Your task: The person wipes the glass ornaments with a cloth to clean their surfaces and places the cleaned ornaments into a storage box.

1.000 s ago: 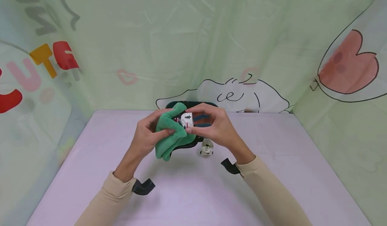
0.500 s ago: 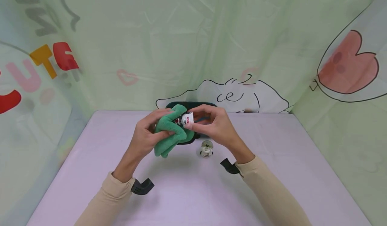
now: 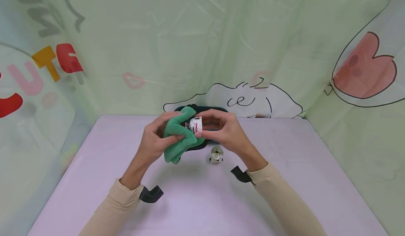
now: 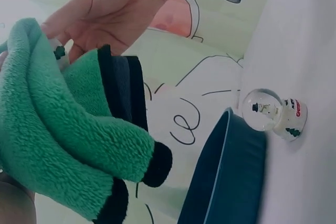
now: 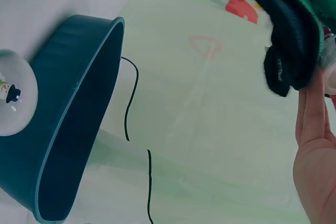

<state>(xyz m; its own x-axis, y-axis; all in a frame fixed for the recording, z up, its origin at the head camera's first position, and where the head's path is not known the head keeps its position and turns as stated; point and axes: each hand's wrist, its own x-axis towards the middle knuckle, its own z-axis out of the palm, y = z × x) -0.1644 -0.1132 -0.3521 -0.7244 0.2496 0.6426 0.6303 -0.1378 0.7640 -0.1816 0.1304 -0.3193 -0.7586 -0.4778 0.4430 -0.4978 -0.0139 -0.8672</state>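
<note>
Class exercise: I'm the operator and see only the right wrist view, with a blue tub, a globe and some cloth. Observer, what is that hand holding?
Observer: The right hand pinches a small snow globe by its white base.
Operator: Who has the cloth?
Observer: The left hand grips the green cloth, wrapped over the globe's other end.
Operator: Is the other globe inside the tub?
Observer: No, the second globe stands on the table, in front of the blue tub.
</note>
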